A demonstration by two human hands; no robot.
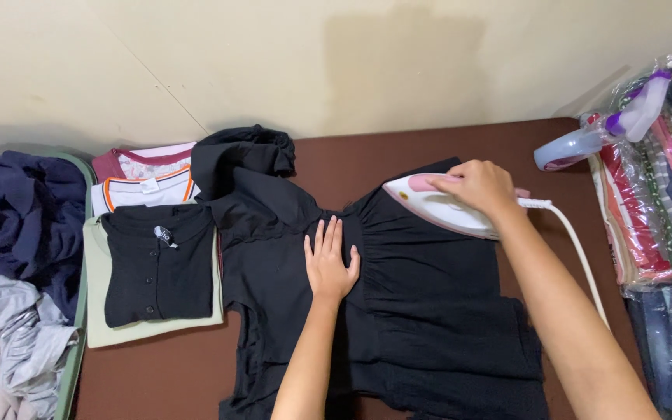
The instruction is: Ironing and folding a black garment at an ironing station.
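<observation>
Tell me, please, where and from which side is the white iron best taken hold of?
Probably by the pink handle along the top of the iron, coming from above and from the cord end. The soleplate faces down on the black garment, and the right hand grips it this way.

Left hand flat, fingers together; right hand clenched.

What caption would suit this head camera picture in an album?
Right hand grips a white and pink iron on a black dress; left hand lies flat on it.
</observation>
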